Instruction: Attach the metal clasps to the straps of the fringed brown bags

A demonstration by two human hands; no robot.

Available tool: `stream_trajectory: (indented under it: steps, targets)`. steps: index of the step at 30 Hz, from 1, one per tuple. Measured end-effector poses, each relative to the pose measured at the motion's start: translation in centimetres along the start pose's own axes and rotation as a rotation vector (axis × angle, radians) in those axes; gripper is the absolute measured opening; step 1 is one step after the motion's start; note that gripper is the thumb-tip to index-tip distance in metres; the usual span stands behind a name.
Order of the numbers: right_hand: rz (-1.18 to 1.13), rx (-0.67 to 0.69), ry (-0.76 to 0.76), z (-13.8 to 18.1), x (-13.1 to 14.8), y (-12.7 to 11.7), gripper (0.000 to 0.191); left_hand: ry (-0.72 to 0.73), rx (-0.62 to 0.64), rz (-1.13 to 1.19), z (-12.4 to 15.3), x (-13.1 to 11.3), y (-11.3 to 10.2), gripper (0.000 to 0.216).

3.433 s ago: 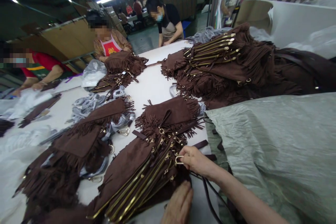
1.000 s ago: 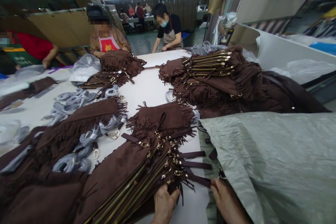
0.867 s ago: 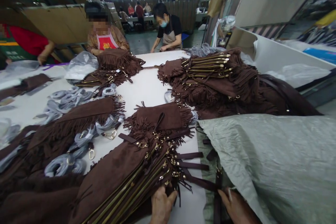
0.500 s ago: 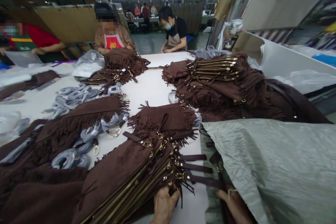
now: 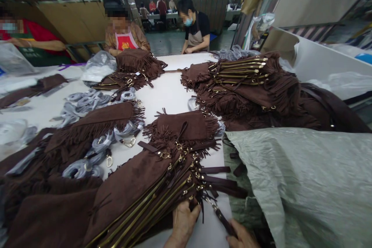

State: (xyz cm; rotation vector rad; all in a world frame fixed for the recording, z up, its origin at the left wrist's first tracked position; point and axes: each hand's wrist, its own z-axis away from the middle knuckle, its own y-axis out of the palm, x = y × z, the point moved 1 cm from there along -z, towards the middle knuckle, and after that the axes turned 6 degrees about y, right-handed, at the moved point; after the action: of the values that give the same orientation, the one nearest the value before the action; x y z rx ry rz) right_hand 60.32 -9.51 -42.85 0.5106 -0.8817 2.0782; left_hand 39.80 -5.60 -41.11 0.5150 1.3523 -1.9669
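Note:
A fanned stack of brown suede fringed bags with brass zippers lies in front of me on the white table. My left hand presses on the near corner of the stack, thumb up against the bag edge. My right hand is closed on a dark brown strap whose metal clip end reaches toward the bags' rings. Several more straps stick out from the stack's right side.
A grey-green woven sack covers the right. A tall heap of bags lies beyond it, with more bags and grey wrapped straps to the left. Several other people work at the far side.
My right hand came out from under the sack edge holding a strap and brought its clip to the near bag corner. My left hand stayed on the stack.

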Motion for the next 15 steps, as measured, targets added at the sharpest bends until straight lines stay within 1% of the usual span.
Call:
stream_trajectory:
  steps: [2, 5, 7, 8, 10, 12, 13, 15]
  targets:
    - [0.104, -0.016, 0.008, -0.3, 0.4, 0.4, 0.019, -0.002, 0.007, 0.001, 0.0, 0.0, -0.1, 0.014]
    - [0.276, -0.063, 0.013, -0.7, 2.0, 0.5, 0.016, -0.023, 0.012, -0.009, 0.0, -0.1, -0.1, 0.015]
    - [0.381, -0.141, 0.027, -1.2, 3.4, 0.7, 0.013, -0.024, 0.020, -0.009, -0.1, -0.1, -0.1, 0.016]
    - [0.426, -0.195, 0.020, -1.5, 4.1, 1.0, 0.015, -0.022, 0.021, -0.010, -0.1, -0.2, -0.1, 0.016]
    - [0.494, -0.303, -0.027, -2.2, 5.3, 1.6, 0.016, -0.023, 0.018, -0.024, -0.1, -0.4, -0.2, 0.015]
    - [0.529, -0.373, -0.070, -2.9, 6.0, 2.2, 0.012, -0.029, 0.017, -0.041, -0.1, -0.5, -0.3, 0.013]
    - [0.534, -0.381, -0.066, -3.1, 6.1, 2.4, 0.011, -0.031, 0.020, -0.044, -0.1, -0.5, -0.3, 0.013]
    - [0.507, -0.347, -0.051, -3.3, 5.9, 2.8, 0.010, -0.033, 0.025, -0.037, -0.1, -0.5, -0.4, 0.012]
